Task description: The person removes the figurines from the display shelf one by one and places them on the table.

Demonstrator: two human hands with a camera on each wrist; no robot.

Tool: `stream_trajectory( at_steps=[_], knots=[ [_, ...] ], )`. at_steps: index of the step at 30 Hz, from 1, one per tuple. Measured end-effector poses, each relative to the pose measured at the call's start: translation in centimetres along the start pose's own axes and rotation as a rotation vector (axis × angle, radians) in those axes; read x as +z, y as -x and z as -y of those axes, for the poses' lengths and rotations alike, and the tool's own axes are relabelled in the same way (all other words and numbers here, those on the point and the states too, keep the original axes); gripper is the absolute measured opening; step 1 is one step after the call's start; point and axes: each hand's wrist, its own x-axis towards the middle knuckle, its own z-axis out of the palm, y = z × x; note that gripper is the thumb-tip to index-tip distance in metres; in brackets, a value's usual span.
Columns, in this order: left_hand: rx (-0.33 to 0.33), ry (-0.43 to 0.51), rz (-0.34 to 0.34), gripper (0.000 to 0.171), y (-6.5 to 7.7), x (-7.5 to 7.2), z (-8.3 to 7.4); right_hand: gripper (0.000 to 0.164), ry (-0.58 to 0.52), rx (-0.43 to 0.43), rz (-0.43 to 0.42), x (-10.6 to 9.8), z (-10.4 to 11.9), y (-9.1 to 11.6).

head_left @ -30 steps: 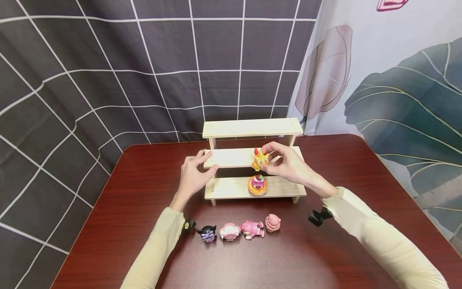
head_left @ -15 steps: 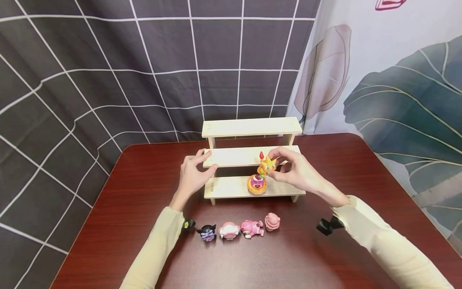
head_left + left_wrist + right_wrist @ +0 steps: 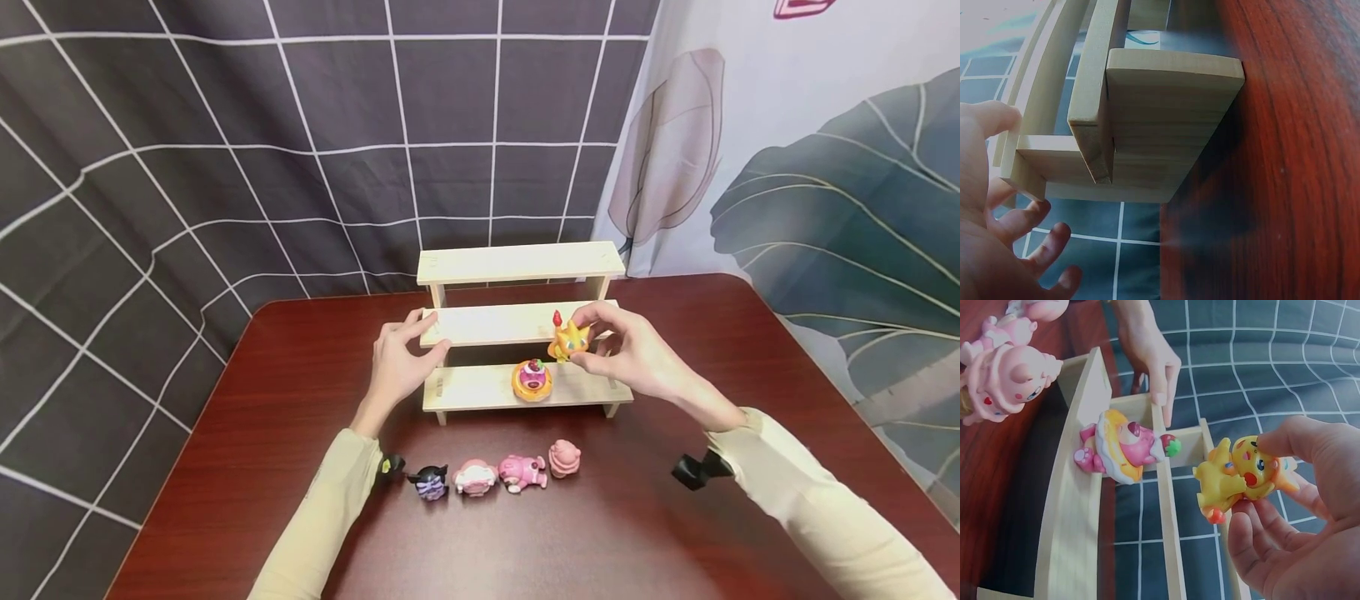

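My right hand (image 3: 637, 354) pinches a yellow toy figurine (image 3: 570, 340) with an orange spiky top between thumb and fingers. It hovers over the front of a three-tier wooden display shelf (image 3: 517, 323). In the right wrist view the figurine (image 3: 1229, 478) shows a red cheek and a red tip. On the lowest tier sits a pink bear figurine (image 3: 532, 379) in an orange ring, a strawberry on its head. My left hand (image 3: 401, 358) grips the left end of the middle tier; in the left wrist view the thumb and fingers lie around that board's end (image 3: 1025, 175).
Several figurines lie in a row on the red-brown table (image 3: 300, 375) before the shelf: a black and purple one (image 3: 431, 483), a white and pink one (image 3: 476, 477), a pink bear (image 3: 522, 472) and a pink swirl-topped one (image 3: 564, 458). A dark gridded curtain (image 3: 345, 100) hangs behind.
My right hand has carried the yellow figurine rightward, from the middle tier's front past the seated bear to its right. My left hand has kept its grip on the shelf.
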Motion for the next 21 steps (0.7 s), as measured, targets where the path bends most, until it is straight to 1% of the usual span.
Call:
stream_trajectory(
  at_steps=[8,15,21],
  knots=[
    [-0.014,-0.005,0.007,0.049,-0.1,0.0,0.0,0.038,0.002,0.016,0.000,-0.3,-0.1,1.5],
    [-0.011,-0.005,0.007,0.049,0.0,0.0,-0.2,0.038,0.006,0.024,-0.007,-0.3,0.0,3.0],
    [-0.011,-0.007,0.010,0.049,0.0,0.0,-0.1,0.040,0.000,-0.001,-0.018,-0.4,-0.1,4.1]
  ],
)
